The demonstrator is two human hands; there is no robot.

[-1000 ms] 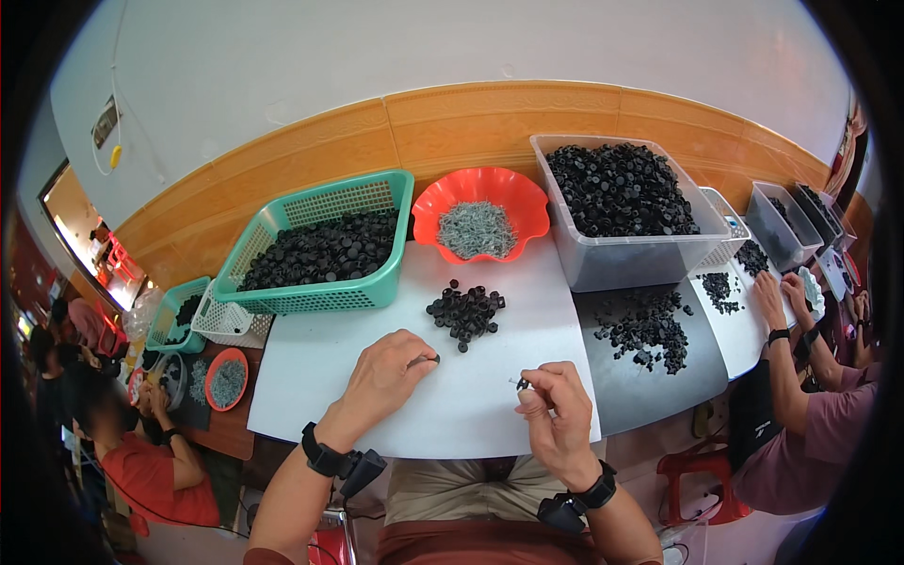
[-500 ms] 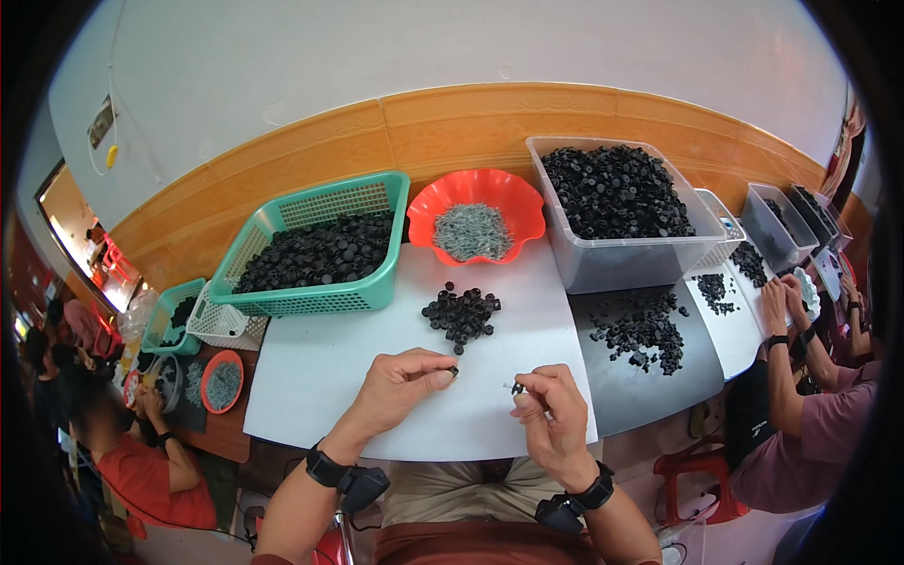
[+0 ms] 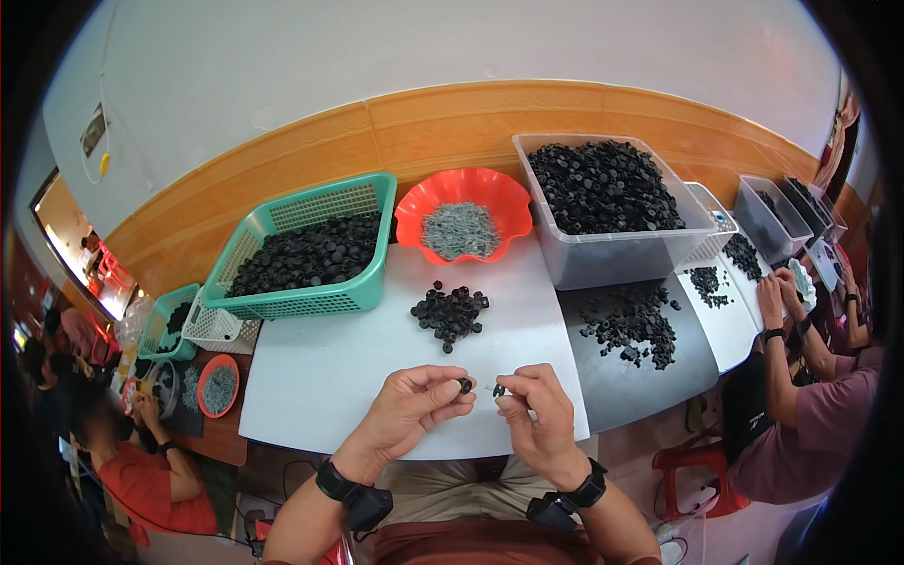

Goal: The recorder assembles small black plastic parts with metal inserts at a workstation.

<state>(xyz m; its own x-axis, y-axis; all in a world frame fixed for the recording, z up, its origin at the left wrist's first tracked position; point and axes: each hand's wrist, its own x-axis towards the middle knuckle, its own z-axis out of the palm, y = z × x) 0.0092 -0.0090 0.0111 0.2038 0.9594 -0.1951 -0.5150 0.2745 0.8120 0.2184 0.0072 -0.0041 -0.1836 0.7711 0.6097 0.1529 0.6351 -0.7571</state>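
Low over the white board, near its front edge, my two hands face each other a short way apart. My left hand pinches a small round black plastic cap between thumb and fingertips. A small black part is pinched in my right hand, and a thin silvery pin sticks out of it toward the cap. Cap and pin do not touch. Just beyond the hands lies a pile of small black plastic pieces. The fingers hide much of both held parts.
At the back stand a green basket of black caps, a red scalloped bowl of thin metal pins, and a clear bin of black parts. Loose black pieces cover part of a dark board. People work on both sides.
Both hands have come closer together, the left moving right and the right moving left. The cap and the pinned part now face each other across a small gap.
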